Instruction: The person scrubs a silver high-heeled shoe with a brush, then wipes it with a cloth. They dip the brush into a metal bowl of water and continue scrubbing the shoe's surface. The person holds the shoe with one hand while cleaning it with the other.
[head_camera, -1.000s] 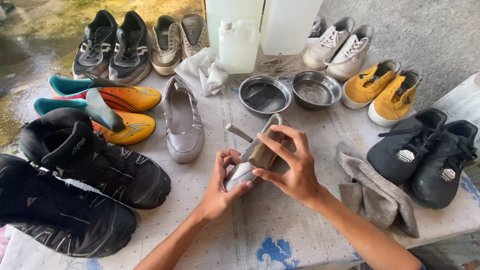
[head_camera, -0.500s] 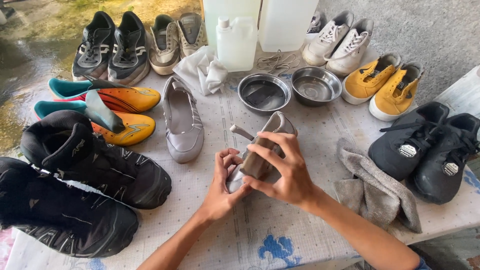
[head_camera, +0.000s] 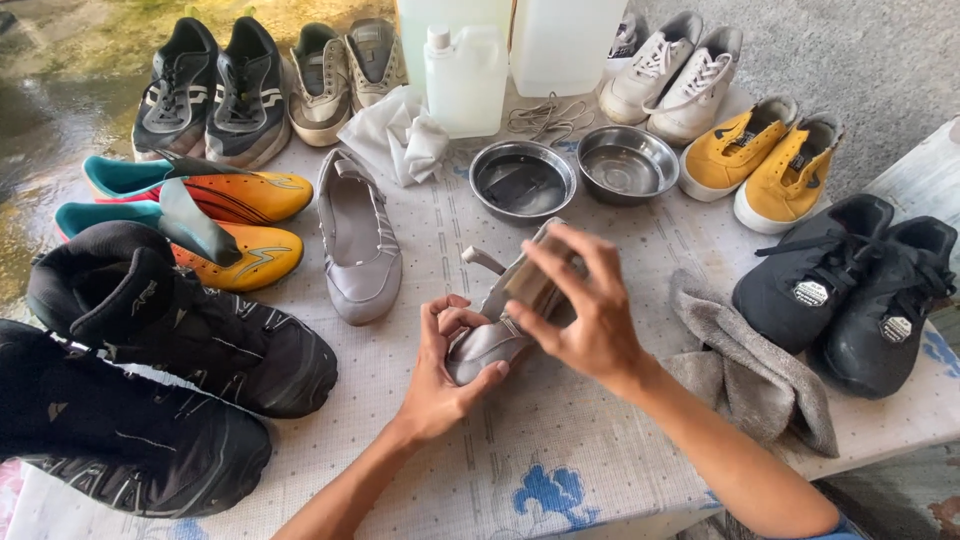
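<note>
1. Two black boots (head_camera: 150, 390) lie at the bench's (head_camera: 560, 470) left edge, beside orange football shoes (head_camera: 215, 225) and a grey flat shoe (head_camera: 357, 240) that sits alone.
2. Mid-bench, the left hand (head_camera: 445, 375) has its grip closed round the toe of the matching grey flat (head_camera: 495, 335), tilted heel-up.
3. The right hand (head_camera: 590, 310) presses a small blurred thing on its side; the grip looks half closed, its contents unclear.
4. Judged so, this shoe is mid-clean; its mate waits.
5. Rightward lie two steel bowls (head_camera: 570, 175), a grey cloth (head_camera: 750, 365), and yellow (head_camera: 765, 160) and black shoes (head_camera: 850, 290).
</note>
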